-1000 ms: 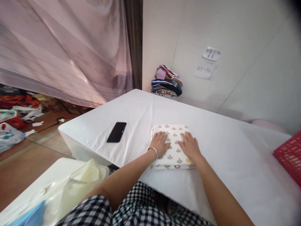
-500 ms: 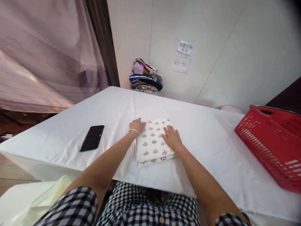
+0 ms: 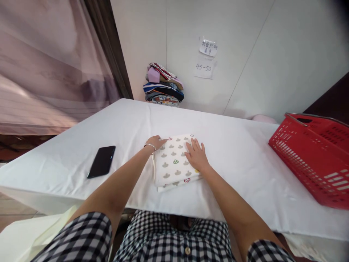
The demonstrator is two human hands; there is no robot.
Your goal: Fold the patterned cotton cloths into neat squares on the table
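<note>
On the white table lies a folded white cloth (image 3: 170, 165) printed with grey mushrooms and a few coloured ones. Its near edge shows stacked layers. My left hand (image 3: 156, 142), with a silver bangle at the wrist, rests at the cloth's upper left edge, fingers stretched toward the right. My right hand (image 3: 197, 155) lies flat across the right side of the cloth with its fingers spread. Both hands touch the fabric from above, and neither grips it as far as I can see.
To the left lies a black phone (image 3: 101, 161). A red plastic basket (image 3: 308, 156) stands at the right of the table (image 3: 234, 182). Piled folded fabrics (image 3: 164, 85) sit at the far edge by the wall, below paper signs (image 3: 204, 67). A pink curtain (image 3: 49, 62) hangs at left.
The whole view has shifted slightly. My left hand has slid a little outward along the cloth's left edge. My right hand stays on the right side, its fingers pointing more away from me.
</note>
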